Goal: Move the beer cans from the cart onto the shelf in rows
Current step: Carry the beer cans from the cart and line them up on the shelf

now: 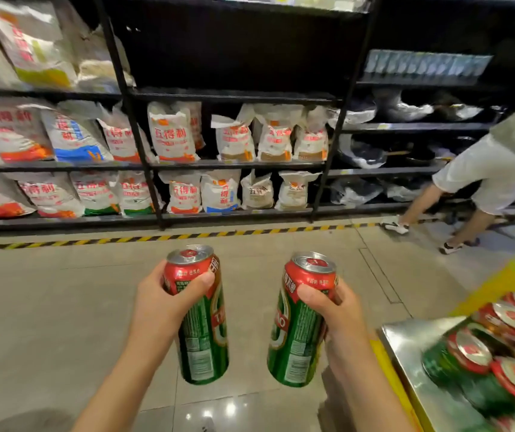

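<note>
- Beer cans: your left hand (159, 302) is gripping one can (201, 316), your right hand (335, 310) another (301, 319), both over the floor; more are lying on the cart (406, 344).
- Risk: one-handed grips are slipping-prone; a dropped can likely dents.

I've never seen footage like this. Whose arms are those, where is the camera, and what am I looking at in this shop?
There is no machine here: a person wears a camera on the head, looking forward and down, so the arms you see are their own. The left hand grips one red-and-green beer can, and the right hand grips another can, both upright over the floor. At lower right is a shiny metal cart loaded with more cans. Across the aisle stand black shelves of white bags, behind a yellow-and-black floor stripe. Another person bends at the right.
</note>
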A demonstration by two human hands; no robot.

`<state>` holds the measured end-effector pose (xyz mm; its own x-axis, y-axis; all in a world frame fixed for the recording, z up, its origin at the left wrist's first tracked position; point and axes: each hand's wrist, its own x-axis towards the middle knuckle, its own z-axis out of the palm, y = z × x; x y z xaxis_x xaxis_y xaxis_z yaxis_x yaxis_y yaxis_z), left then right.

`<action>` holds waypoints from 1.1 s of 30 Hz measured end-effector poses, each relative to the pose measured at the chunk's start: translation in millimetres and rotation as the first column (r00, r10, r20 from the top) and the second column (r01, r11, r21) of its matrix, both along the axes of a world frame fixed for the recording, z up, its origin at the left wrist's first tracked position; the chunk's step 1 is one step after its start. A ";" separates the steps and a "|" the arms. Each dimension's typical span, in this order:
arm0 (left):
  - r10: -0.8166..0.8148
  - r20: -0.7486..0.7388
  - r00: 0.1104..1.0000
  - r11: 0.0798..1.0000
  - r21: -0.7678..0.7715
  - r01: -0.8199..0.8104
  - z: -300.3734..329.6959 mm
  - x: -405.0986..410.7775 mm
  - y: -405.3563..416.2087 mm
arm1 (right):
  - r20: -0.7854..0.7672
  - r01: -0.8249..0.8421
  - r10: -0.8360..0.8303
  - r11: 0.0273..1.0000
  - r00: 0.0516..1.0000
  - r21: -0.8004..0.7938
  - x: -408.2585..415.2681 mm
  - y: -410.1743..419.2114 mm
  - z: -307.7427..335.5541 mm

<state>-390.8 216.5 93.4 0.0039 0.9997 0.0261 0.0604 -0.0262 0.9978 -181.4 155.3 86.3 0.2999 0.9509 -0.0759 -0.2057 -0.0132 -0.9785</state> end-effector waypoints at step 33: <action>0.340 -0.075 0.937 0.940 -0.012 -0.342 21.0 -87.1 537.1 | -0.065 -0.248 0.246 0.969 0.967 -0.022 -82.6 622.0 -9.0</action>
<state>-477.8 753.6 114.5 -0.3361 0.9417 0.0140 0.1319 0.0324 0.9907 -264.0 777.4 77.3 0.0503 0.9920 -0.1159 -0.2521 -0.0997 -0.9625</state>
